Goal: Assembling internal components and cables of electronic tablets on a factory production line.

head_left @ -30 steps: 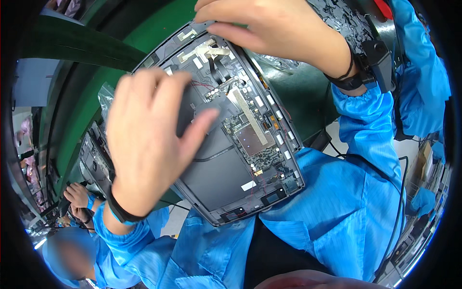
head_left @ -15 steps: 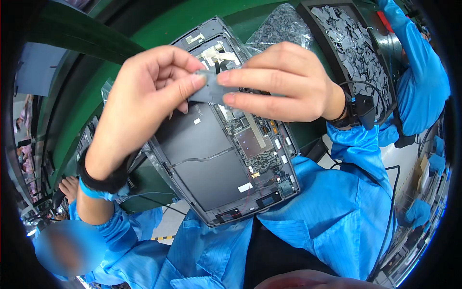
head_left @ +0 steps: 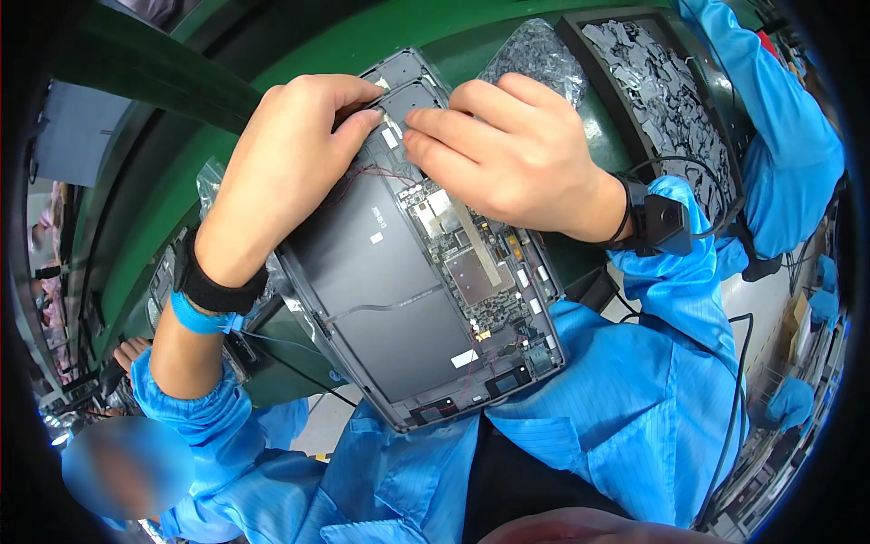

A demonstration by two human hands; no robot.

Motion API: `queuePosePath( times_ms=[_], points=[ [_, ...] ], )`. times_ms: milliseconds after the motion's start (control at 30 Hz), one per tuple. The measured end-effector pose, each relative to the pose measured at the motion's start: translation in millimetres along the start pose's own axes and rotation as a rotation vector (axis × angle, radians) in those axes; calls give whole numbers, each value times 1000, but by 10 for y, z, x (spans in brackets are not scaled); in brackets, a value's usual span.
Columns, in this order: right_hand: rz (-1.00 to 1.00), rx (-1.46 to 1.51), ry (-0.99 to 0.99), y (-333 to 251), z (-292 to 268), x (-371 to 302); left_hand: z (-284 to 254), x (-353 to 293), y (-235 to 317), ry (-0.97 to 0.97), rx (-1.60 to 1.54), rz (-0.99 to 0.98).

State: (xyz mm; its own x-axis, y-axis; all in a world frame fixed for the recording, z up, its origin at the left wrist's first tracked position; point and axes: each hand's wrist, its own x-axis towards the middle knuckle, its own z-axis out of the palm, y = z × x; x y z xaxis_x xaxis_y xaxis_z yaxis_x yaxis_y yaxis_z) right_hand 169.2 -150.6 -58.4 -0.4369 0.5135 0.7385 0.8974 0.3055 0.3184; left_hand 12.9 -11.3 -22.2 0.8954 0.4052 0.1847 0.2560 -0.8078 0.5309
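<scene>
An opened tablet-like device (head_left: 362, 381) lies tilted in front of me. Large dark battery panels (head_left: 381, 272) fill its left side, and a circuit board (head_left: 471, 272) runs down the right. At its far end sits a thin grey piece (head_left: 412, 98), flat against the frame. The thumb and forefinger of my left hand (head_left: 294, 154) close on the left edge of that piece. From the right, the bent fingertips of my right hand (head_left: 517, 159) hold its near edge. My fingers partly cover the piece and the device's parts below it.
A black tray (head_left: 625, 118) heaped with grey flat pieces stands at the far right, beside a clear plastic bag (head_left: 539, 59) of small dark parts. The green bench (head_left: 299, 45) spreads beneath. A co-worker's blue sleeve (head_left: 788, 136) reaches in at the right.
Both hands have moved away from me, bringing the grey piece from above the device down onto its far end. More of the circuit board and battery now shows.
</scene>
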Motion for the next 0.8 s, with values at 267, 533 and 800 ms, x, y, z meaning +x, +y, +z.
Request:
queuePosePath(
  times_ms=[267,533,800],
  points=[
    [112,180,-9,95,94,-48,56,69,-14,48,111,40],
    [10,229,-113,183,-1,-48,88,-11,-2,36,133,42],
    [-82,128,-173,212,-57,-67,148,-25,-29,44,121,52]
  ],
)
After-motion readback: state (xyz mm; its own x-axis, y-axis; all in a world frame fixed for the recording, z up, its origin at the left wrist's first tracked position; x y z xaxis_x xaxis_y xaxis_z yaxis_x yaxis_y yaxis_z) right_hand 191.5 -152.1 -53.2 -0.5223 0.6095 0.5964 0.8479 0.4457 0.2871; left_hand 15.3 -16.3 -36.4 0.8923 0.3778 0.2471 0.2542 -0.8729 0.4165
